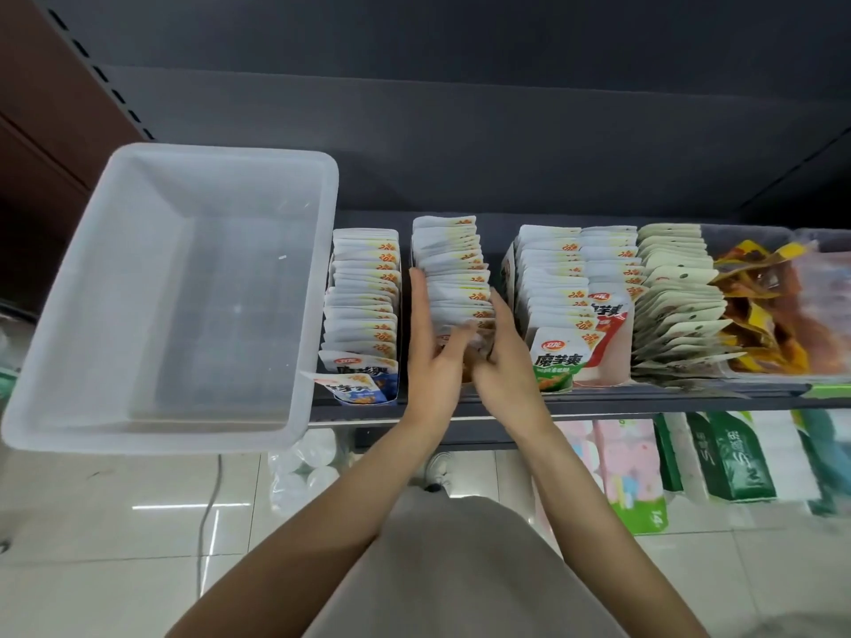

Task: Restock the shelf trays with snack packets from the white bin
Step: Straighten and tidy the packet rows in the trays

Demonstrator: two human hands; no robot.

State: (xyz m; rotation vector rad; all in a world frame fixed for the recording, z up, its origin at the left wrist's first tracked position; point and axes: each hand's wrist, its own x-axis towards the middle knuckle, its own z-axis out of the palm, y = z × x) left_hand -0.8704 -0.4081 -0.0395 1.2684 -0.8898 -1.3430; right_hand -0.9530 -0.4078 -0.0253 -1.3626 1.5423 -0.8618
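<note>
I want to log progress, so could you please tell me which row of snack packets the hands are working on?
The second row from the white bin, flanked by the left hand and right hand; the other rows stand untouched.

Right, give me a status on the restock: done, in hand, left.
Done: the white bin on the shelf looks empty, and the blue packet row, the green row and the red row stand full. In hand: left hand and right hand press either side of the middle row, squaring it up. Left: seemingly just settling that row and removing the bin.
</note>
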